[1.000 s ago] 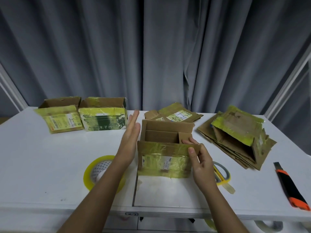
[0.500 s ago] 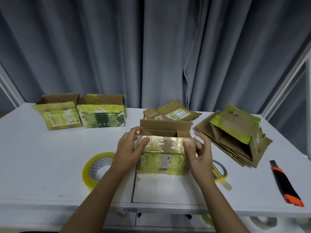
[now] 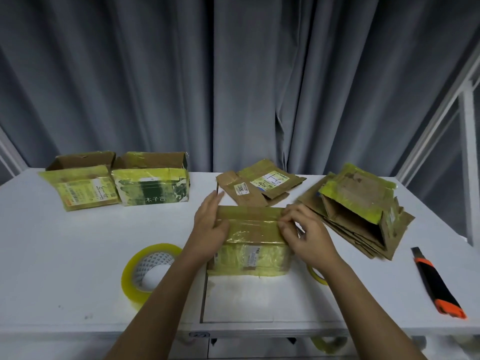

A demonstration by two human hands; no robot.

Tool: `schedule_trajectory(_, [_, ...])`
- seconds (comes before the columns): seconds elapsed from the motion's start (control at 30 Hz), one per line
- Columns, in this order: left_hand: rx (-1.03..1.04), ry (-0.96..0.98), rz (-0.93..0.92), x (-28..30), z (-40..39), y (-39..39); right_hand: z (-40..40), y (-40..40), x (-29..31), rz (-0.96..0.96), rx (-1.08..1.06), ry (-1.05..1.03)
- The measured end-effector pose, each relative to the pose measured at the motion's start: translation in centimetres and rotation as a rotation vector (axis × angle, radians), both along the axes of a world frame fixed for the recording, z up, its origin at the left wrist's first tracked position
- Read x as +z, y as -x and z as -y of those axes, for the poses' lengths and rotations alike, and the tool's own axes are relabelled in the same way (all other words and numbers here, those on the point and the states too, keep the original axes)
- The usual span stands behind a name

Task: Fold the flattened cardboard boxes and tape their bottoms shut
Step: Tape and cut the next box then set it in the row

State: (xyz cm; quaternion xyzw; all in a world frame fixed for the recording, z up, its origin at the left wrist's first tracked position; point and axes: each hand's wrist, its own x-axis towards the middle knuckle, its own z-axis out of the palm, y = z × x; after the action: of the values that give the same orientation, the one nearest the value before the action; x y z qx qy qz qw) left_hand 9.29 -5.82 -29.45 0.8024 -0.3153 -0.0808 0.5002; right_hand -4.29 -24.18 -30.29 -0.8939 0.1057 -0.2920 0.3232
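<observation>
Head view: the box in work (image 3: pixel 250 237) stands at the centre of the white bench (image 3: pixel 65 242), near the front edge, with its two long flaps folded down so that they meet along the top face. The left hand (image 3: pixel 210 229) lies flat on the left end of those flaps, its grip loose, pressing and not clenched round anything. The right hand (image 3: pixel 304 235) has its fingertips (image 3: pixel 284 224) curled down onto the right end of the flaps, holding them shut. No fresh strip of tape is seen across the seam, so this box counts as folded but not yet sealed. Two erected boxes (image 3: pixel 117 183) stand at the far left, open side up; these appear finished. A flattened box (image 3: pixel 262 185) lies just behind the box in work, and a stack of flattened boxes (image 3: pixel 363 211) lies to the right; these remain to be done. The tape roll (image 3: pixel 148 271) lies near the left forearm; a utility knife (image 3: pixel 436 284) lies at the right edge.
</observation>
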Motion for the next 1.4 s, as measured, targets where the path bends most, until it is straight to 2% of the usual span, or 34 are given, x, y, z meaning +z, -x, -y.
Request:
schedule_trajectory(0.1, [0.064,0.070,-0.106,0.5,0.9,0.6,-0.3,-0.3,-0.5,-0.005,-0.060,-0.061])
schedule_trajectory(0.27, [0.255,0.217,-0.312,0.5,1.5,0.4,-2.0,-1.4,-0.7,0.094,-0.193,-0.466])
schedule_trajectory(0.33, [0.212,0.110,-0.439,0.3,1.2,-0.2,-2.3,-1.2,-0.6,0.084,-0.234,-0.545])
schedule_trajectory(0.4, [0.119,-0.029,-0.529,0.2,0.6,-0.6,-2.5,-1.1,-0.1,0.034,-0.230,-0.742])
schedule_trajectory(0.43, [0.088,-0.033,-0.559,0.3,0.4,-0.8,-2.7,-1.2,0.1,0.004,-0.201,-0.851])
schedule_trajectory(0.5, [0.082,0.044,-0.597,0.5,0.2,-0.7,-2.7,-1.5,0.1,-0.034,-0.124,-1.023])
schedule_trajectory(0.6, [0.157,0.120,-0.527,0.6,0.6,0.5,-2.1,-2.0,0.2,-0.053,-0.073,-1.127])
schedule_trajectory(0.73, [0.220,0.162,-0.422,0.4,0.9,1.3,-1.8,-2.2,0.3,-0.070,-0.043,-1.077])
schedule_trajectory(0.9, [0.254,0.158,-0.423,0.4,1.2,0.6,-1.3,-3.1,1.7,-0.209,-0.084,-0.839])
schedule_trajectory(1.1, [0.229,0.169,-0.407,0.1,1.5,0.2,-3.4,-3.5,0.8,-0.019,-0.250,-0.760])
schedule_trajectory(1.23, [0.196,0.102,-0.393,-0.2,1.4,-0.7,-3.0,-4.2,0.6,-0.005,-0.309,-0.799])
schedule_trajectory(1.4, [0.196,0.039,-0.338,-0.5,1.6,-1.1,-3.0,-4.4,0.5,-0.023,-0.325,-0.743])
